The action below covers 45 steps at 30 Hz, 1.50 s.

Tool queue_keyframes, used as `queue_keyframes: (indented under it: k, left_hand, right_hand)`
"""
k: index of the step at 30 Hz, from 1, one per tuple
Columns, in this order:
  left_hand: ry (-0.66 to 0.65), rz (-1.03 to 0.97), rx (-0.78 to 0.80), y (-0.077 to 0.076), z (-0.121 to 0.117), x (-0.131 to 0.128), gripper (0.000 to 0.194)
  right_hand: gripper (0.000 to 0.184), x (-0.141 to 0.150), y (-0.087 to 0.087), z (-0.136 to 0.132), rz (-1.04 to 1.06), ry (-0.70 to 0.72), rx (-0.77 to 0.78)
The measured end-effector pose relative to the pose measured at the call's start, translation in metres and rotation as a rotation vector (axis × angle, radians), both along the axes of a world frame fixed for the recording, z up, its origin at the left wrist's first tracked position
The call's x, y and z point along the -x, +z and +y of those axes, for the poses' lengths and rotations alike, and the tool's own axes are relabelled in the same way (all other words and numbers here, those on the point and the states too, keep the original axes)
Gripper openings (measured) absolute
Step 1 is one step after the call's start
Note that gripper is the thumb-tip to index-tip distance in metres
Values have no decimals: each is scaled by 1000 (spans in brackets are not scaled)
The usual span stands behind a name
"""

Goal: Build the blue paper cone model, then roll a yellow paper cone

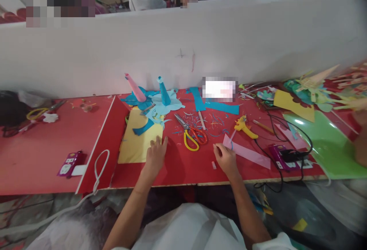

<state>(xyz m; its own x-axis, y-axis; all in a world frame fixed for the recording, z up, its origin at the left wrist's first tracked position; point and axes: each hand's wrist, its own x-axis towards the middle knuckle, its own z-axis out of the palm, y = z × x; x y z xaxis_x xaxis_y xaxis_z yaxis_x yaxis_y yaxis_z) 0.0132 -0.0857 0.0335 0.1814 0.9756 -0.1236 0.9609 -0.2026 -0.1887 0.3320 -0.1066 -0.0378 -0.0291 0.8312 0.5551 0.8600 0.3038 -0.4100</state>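
My left hand lies over the right edge of a yellow paper sheet, fingers stretched out, holding nothing. My right hand is closed, its fingers curled; whatever may be in them is too small to make out. Beside it a pink paper strip slants to the right. Between my hands and farther back rest scissors with one yellow and one red handle. A yellow glue gun lies behind the pink strip. A blue paper scrap sits on the yellow sheet.
Behind the sheet stand a pink paper cone and a blue paper cone on cut-out bases. Blue paper strips and thin trimmings lie farther back. At right are a purple power box, black cables and a green sheet.
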Motion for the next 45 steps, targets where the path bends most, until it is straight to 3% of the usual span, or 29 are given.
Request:
queue_keyframes:
  k: [8,13,17,20,24,27,36,41,45]
  left_hand:
    - [21,59,-38,7,4,-5,84]
    - [87,-83,-64,13,5,5,75]
    - [287,-310,-97,12,1,32,56]
    - [340,-434,-148,14,-6,63,35]
    - [440,-477,-89,20,-18,99,32]
    - [468,-565,-85,23,-23,110,32]
    - [555,-786,-309,26,-15,107,40]
    - [535,-868,-484,34,-20,105,40]
    - [447,-786,-685,46,-23,106,43]
  right_hand:
    - [30,-3,-3,2,106,31,49]
    - [34,-4,-3,3,137,19,74]
    - [36,-4,0,2,174,5,102]
    - [36,-5,0,3,189,7,121]
    - [36,-6,-2,4,187,32,136]
    - [37,-7,-3,4,198,40,143]
    - [39,-8,-3,5,294,14,158]
    - [40,-7,-2,4,314,22,201]
    - [40,-8,-2,5,309,12,208]
